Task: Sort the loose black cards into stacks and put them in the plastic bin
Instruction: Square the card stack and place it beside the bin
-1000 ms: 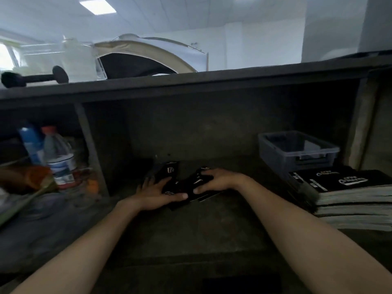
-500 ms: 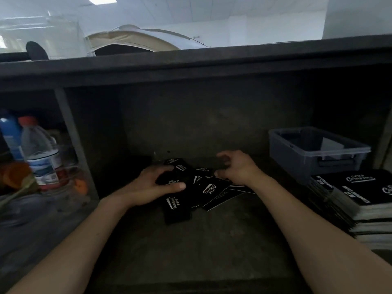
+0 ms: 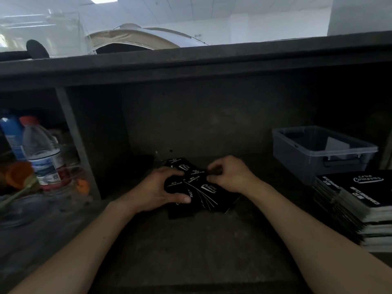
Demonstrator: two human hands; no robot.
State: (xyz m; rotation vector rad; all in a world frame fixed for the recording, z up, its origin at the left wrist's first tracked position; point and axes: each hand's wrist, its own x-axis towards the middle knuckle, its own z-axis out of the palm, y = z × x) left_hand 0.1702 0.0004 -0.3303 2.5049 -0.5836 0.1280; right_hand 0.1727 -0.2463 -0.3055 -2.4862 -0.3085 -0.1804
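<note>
Matt black printed cards, translucent grey plastic bin, rough dull dark shelf.

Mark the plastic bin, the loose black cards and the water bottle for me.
plastic bin [image 3: 292,155]: head view, on its left side wall.
loose black cards [image 3: 209,188]: head view, on the white logo of a fanned card.
water bottle [image 3: 45,166]: head view, on its label.

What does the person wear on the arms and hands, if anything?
Nothing that shows. The left hand and the right hand have no gloves, the wrists carry no watch or bracelet, and both forearms are uncovered, with no sleeve in view.
</note>
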